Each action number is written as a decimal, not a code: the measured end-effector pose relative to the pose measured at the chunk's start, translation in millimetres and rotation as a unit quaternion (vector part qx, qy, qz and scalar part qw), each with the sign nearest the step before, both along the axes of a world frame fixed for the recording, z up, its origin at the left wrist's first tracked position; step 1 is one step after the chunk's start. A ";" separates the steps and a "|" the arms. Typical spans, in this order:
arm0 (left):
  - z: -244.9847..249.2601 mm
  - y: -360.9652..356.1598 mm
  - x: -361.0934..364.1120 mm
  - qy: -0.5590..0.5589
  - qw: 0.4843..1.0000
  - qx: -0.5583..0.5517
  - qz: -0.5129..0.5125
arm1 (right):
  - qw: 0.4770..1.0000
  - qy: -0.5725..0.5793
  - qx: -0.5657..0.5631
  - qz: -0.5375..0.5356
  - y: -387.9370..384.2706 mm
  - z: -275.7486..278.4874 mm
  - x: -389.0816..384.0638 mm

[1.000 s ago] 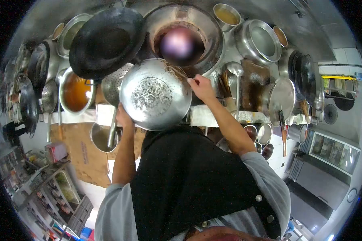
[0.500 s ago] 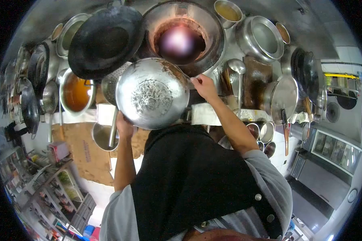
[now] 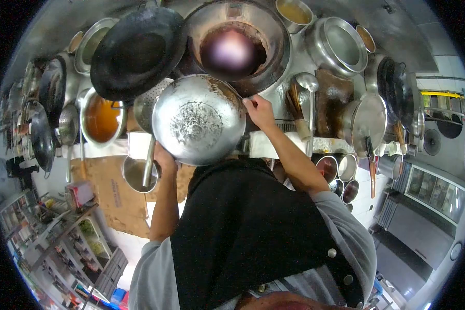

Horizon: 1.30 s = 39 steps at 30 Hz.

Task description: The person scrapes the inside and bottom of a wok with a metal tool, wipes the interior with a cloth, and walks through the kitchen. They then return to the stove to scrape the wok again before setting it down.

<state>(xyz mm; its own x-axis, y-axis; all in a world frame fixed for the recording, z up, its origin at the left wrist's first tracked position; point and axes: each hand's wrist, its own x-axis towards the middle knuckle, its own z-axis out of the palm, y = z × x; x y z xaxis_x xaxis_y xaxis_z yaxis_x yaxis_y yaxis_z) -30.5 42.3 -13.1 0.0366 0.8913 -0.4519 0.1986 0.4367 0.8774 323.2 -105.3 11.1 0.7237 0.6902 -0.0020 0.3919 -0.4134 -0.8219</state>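
A shiny metal bowl [image 3: 199, 119] with dark speckled marks at its centre is tilted up in front of my chest. My left hand [image 3: 165, 157] grips its lower left edge, the fingers partly hidden behind it. At the upper right rim, my right hand [image 3: 258, 110] pinches the edge between thumb and curled fingers. Just beyond the bowl is the round burner [image 3: 279, 44] with a bright glow inside. A black wok [image 3: 138, 54] lies to the upper left, and a perforated strainer [image 3: 145, 111] is partly covered by the wok and the bowl.
On the left stands a pot of orange-brown liquid [image 3: 120, 121]. A ladle [image 3: 307, 81], a bamboo brush [image 3: 301, 129] and a lidded pot [image 3: 369, 122] are on the right. A steel pot [image 3: 139, 174] sits near my left wrist. Shelves [image 3: 82, 248] are at the lower left.
The whole view has shifted slightly, with the surroundings moved a little to the right. The bamboo brush beside the ladle now shows more fully. Both hands keep their hold on the bowl.
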 end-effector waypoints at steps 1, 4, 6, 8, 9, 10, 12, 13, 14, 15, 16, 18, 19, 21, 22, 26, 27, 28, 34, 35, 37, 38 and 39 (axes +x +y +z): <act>-5.5 0.8 -3.6 0.088 0.995 0.043 -0.036 | 1.000 -0.009 0.005 -0.002 -0.2 -2.0 -0.3; -17.2 -1.1 -5.5 0.066 0.996 0.060 -0.021 | 0.999 -0.002 0.027 0.018 6.4 20.8 -14.3; -16.8 -5.4 -1.9 0.035 0.997 0.072 0.012 | 0.999 0.003 0.038 0.022 7.8 27.7 -19.1; -16.5 -2.3 -0.8 0.065 0.995 0.081 0.012 | 0.999 -0.010 0.046 0.005 2.8 14.4 -10.6; -15.4 -2.1 -4.6 0.112 0.990 0.081 -0.006 | 0.999 -0.023 0.030 -0.002 -1.4 13.0 -10.6; -15.5 -1.0 -6.4 0.157 0.984 0.082 -0.022 | 0.999 -0.038 0.016 -0.008 -3.5 11.6 -8.8; -5.0 -2.3 -2.6 0.102 0.992 0.074 -0.014 | 0.999 -0.043 0.013 -0.004 -0.6 13.9 -9.2; 1.7 -5.5 0.4 0.075 0.995 0.067 -0.011 | 0.999 -0.032 0.022 0.006 3.8 20.4 -15.4; 7.2 -7.0 4.7 0.037 0.998 0.051 0.004 | 0.999 -0.020 0.031 0.018 7.2 25.7 -18.3; 11.2 -8.1 6.7 0.000 0.999 0.035 0.017 | 0.999 -0.019 0.040 0.011 5.2 24.8 -16.8; 15.7 -7.8 8.4 -0.038 0.999 0.020 0.030 | 1.000 -0.015 0.026 0.002 -1.1 16.2 -12.4; 24.4 -6.9 10.2 0.015 0.999 0.022 0.019 | 1.000 -0.009 -0.001 -0.016 -8.3 10.3 -3.3; 26.1 -7.6 10.5 0.043 0.999 0.023 0.014 | 0.999 -0.038 0.009 -0.006 -7.5 9.3 -4.6; -11.0 -2.0 1.3 -0.006 0.999 0.039 0.036 | 0.999 -0.040 0.023 0.005 0.8 13.8 -11.3; -18.2 -1.5 -1.3 -0.029 0.997 0.047 0.046 | 0.999 -0.039 0.029 0.009 1.6 15.8 -14.8; -25.8 1.1 -5.9 0.024 0.997 0.058 0.039 | 0.998 -0.056 0.008 0.006 -10.3 -0.5 1.4; -31.8 3.4 -7.9 0.028 0.997 0.060 0.037 | 0.999 -0.039 0.011 0.007 -5.1 4.9 -2.5; -32.0 2.7 -7.4 0.033 0.997 0.061 0.035 | 1.000 -0.023 0.012 0.009 2.9 14.7 -11.5; -20.9 1.0 -9.0 0.128 0.988 0.078 -0.025 | 0.999 -0.021 0.029 -0.004 -4.6 11.8 -6.7; -23.8 1.0 -8.5 0.090 0.993 0.073 -0.010 | 1.000 -0.005 0.028 0.000 -3.0 9.7 -9.4; -25.2 -1.3 -4.7 0.015 0.998 0.060 0.021 | 0.999 0.009 0.035 0.006 1.6 13.3 -13.8; -25.3 -3.5 -5.3 0.052 0.996 0.078 0.012 | 0.999 0.009 0.043 0.008 3.1 14.7 -17.1; -26.3 -4.0 -6.6 0.089 0.991 0.096 0.000 | 0.999 0.009 0.053 0.008 2.7 15.0 -19.8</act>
<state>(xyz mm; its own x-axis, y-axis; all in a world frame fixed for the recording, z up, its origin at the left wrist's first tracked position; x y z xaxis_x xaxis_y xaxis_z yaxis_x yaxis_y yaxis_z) -37.2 38.3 -39.3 -0.0295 0.9618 -0.2722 0.3578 0.2644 0.8956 303.4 -102.5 26.1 0.7127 0.6990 0.0582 0.3821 -0.3173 -0.8679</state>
